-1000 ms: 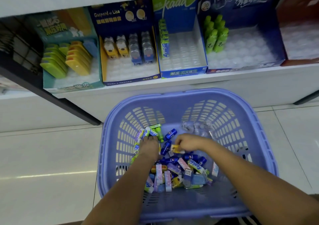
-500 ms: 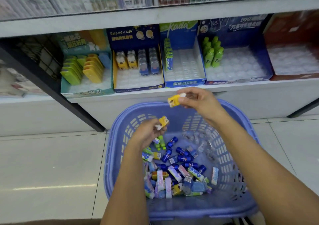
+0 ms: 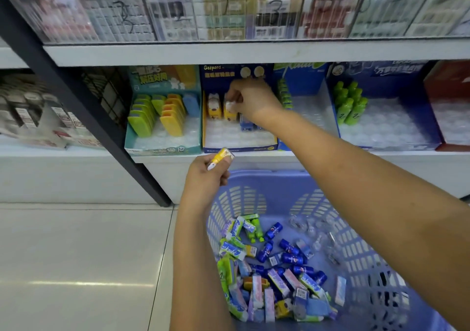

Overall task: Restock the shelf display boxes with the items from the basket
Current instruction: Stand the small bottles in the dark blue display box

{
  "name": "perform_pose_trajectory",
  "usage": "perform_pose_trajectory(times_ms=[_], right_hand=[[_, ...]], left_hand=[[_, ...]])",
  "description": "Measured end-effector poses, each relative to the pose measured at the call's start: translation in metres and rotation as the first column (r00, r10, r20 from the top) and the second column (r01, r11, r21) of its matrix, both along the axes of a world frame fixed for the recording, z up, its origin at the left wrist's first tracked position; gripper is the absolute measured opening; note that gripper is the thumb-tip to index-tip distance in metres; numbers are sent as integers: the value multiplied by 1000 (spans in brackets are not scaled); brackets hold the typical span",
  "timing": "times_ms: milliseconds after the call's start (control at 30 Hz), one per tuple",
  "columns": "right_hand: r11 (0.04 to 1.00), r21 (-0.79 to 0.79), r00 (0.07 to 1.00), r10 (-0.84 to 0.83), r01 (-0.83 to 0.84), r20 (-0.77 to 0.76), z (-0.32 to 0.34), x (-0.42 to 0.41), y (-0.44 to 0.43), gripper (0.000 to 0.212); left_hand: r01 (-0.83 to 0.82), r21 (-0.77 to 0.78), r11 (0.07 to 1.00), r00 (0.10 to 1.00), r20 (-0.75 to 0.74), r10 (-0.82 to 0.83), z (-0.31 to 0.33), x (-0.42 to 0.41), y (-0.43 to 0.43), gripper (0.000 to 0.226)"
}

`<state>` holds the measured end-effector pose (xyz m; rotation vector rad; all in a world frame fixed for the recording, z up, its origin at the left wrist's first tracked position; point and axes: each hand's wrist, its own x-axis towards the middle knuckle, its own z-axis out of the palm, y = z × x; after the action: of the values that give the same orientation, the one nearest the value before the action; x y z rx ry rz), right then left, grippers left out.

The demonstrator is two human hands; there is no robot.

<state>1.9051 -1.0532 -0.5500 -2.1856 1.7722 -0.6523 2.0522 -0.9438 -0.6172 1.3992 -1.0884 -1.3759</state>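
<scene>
A purple plastic basket (image 3: 264,178) on the floor holds several small packaged items (image 3: 274,274): blue bottles, green bottles, pastel sticks. My left hand (image 3: 206,178) hovers above the basket's far rim and pinches a small yellow and white item (image 3: 220,155). My right hand (image 3: 250,99) reaches into the dark blue and yellow display box (image 3: 239,147) on the shelf and pinches a white-topped yellow item (image 3: 231,107) among the yellow figures at the box's back.
Left of that box is a teal box (image 3: 162,150) with green and yellow cases. To the right stand a blue box (image 3: 300,86), a navy box (image 3: 391,145) with green bottles and a red box (image 3: 450,86). A black post (image 3: 84,99) slants at left.
Both hands rose out of the basket, each with a small yellow item. My right hand moved up into the dark blue and yellow box; my left hand lifted to the basket's far rim.
</scene>
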Motion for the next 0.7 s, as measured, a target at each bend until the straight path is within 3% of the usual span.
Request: perform_pose_trajectory(times_ms=[200, 400, 500, 600, 700], right_hand=[[1000, 10, 996, 7, -7, -90, 0, 1, -11, 21], [993, 80, 981, 99, -87, -169, 13, -1, -15, 22], [991, 100, 966, 108, -87, -237, 9, 2, -16, 22], [990, 123, 949, 106, -72, -297, 9, 5, -19, 20], [987, 130, 938, 129, -91, -321, 19, 9, -14, 22]], left_hand=[[-128, -73, 989, 992, -30, 126, 2, 13, 0, 17], [-115, -104, 988, 993, 22, 118, 2, 9, 2, 15], [-101, -96, 990, 994, -54, 96, 4, 5, 0, 8], [-80, -71, 994, 987, -142, 69, 7, 0, -1, 17], [-61, -128, 990, 997, -57, 54, 11, -2, -3, 20]])
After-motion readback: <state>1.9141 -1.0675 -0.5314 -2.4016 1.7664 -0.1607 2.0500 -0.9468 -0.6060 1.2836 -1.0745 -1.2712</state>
